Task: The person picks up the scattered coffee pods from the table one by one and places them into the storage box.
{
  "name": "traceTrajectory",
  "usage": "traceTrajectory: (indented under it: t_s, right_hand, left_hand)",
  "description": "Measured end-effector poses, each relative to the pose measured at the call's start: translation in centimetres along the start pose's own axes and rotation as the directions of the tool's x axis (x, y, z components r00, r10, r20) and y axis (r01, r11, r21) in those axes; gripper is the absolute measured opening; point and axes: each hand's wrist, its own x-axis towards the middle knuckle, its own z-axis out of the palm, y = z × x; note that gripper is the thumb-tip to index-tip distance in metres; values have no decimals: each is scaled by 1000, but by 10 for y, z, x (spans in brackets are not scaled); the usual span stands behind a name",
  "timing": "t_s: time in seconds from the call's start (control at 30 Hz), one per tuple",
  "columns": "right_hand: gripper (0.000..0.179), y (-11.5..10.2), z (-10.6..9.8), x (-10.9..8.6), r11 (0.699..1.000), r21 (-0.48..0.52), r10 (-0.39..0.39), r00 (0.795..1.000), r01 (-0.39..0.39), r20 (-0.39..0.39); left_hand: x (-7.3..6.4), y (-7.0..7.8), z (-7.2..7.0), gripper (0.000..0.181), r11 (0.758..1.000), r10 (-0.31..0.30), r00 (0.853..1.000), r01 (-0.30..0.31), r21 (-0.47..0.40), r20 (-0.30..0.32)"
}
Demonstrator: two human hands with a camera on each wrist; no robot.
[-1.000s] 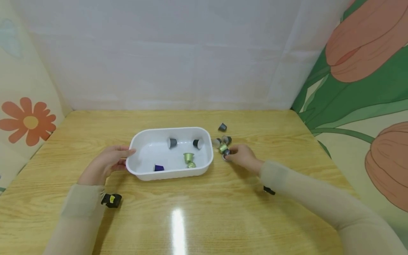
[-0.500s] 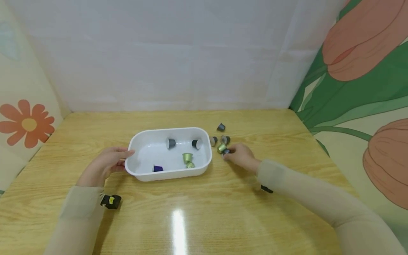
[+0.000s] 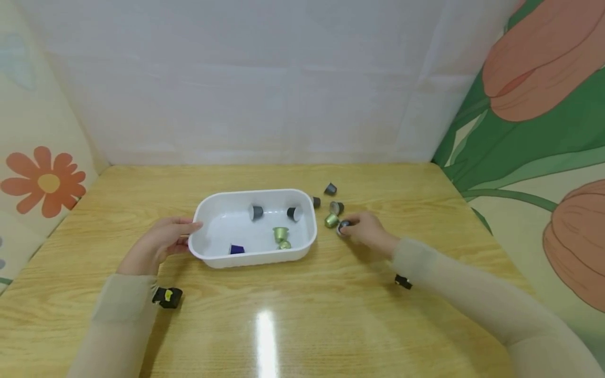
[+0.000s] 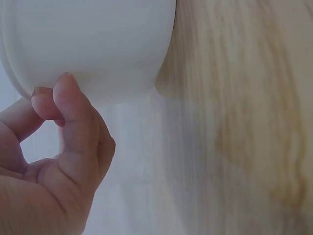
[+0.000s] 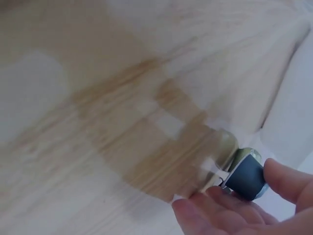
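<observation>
In the head view my left hand (image 3: 165, 239) grips the left end of a white oval-cornered plastic tub (image 3: 250, 259), thumb over the rim and fingers underneath on the outside. The left wrist view shows its fingertips (image 4: 68, 88) against the tub wall. To the right of the tub, my right hand (image 3: 371, 231) pinches a dark blue-grey coffee capsule (image 5: 245, 178) between thumb and fingers, low over the table. A green capsule (image 3: 331, 220) lies just left of it. In the tub are two green capsules (image 3: 280, 234), a purple one (image 3: 237, 249), a grey one (image 3: 256, 212) and a black one (image 3: 293, 213).
Beyond the right hand lie a grey capsule (image 3: 337, 207) and a dark capsule (image 3: 330, 189). Another dark one (image 3: 316, 201) is partly hidden behind the tub's right rim. The wooden table (image 3: 331, 315) ends at a white cloth wall (image 3: 264, 115).
My right hand has shifted slightly right with the dark capsule, apart from the green one. One dark capsule has moved left, behind the tub's rim. The left hand keeps its grip.
</observation>
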Motion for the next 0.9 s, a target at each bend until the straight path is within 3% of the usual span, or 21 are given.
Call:
traceTrajectory:
  t_s: [0.2, 0.57, 0.9]
  right_hand:
    - [31, 5, -9, -2, 999, 33, -2, 1000, 1, 12]
    - [42, -1, -24, -7, 976, 190, 96, 994, -105, 56]
    - [41, -11, -32, -14, 956, 277, 83, 995, -97, 59]
  left_hand:
    - [1, 0, 0, 45, 1000, -6, 1000, 6, -23, -2]
    - [1, -1, -1, 44, 1000, -3, 1000, 3, -2, -2]
    - [1, -1, 0, 45, 1000, -3, 1000, 3, -5, -2]
